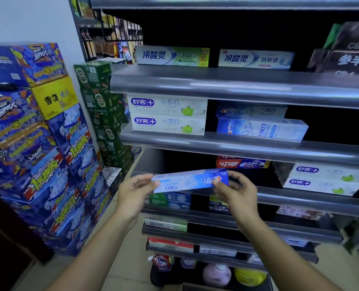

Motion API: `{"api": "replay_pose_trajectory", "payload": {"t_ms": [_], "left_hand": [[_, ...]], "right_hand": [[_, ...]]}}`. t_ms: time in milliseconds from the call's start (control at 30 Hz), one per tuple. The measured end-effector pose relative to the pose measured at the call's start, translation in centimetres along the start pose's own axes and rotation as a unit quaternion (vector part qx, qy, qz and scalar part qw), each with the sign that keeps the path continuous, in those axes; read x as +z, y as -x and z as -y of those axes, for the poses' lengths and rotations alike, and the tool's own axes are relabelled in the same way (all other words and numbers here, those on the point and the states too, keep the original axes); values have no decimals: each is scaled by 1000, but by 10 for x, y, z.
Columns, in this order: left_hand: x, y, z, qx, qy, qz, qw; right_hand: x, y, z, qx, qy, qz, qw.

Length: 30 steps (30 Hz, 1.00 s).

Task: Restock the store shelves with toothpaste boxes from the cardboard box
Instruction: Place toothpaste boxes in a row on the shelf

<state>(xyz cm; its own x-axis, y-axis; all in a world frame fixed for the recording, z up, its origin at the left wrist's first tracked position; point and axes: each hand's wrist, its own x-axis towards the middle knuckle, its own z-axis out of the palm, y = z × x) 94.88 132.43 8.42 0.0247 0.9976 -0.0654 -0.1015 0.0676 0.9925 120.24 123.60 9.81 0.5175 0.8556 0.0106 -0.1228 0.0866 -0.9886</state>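
Observation:
I hold a long blue-and-white Crest toothpaste box (190,180) crosswise in front of the shelves, its print upside down. My left hand (135,193) pinches its left end and my right hand (235,191) grips its right end. It hangs level with the third shelf's front rail (300,199). Two similar Crest boxes (260,128) lie on the second shelf, above and to the right. White toothpaste boxes (168,114) are stacked left of them. The cardboard box is out of view.
More toothpaste boxes fill the top shelf (172,56) and the lower right (325,181). Stacked blue drink cartons (38,143) and green cartons (105,114) stand at the left. Detergent bottles (216,274) sit at floor level. The third shelf's left part is dark and bare.

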Motion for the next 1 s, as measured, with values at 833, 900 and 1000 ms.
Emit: {"api": "replay_pose_trajectory", "payload": {"t_ms": [833, 900, 1000], "left_hand": [[-25, -113, -7, 144, -435, 80, 885], [-18, -112, -14, 165, -516, 124, 831], [-16, -102, -25, 253, -547, 108, 791]], "right_hand": [[67, -67, -30, -11, 476, 19, 879], [68, -66, -28, -19, 451, 11, 892], [66, -61, -20, -66, 363, 17, 929]]}}
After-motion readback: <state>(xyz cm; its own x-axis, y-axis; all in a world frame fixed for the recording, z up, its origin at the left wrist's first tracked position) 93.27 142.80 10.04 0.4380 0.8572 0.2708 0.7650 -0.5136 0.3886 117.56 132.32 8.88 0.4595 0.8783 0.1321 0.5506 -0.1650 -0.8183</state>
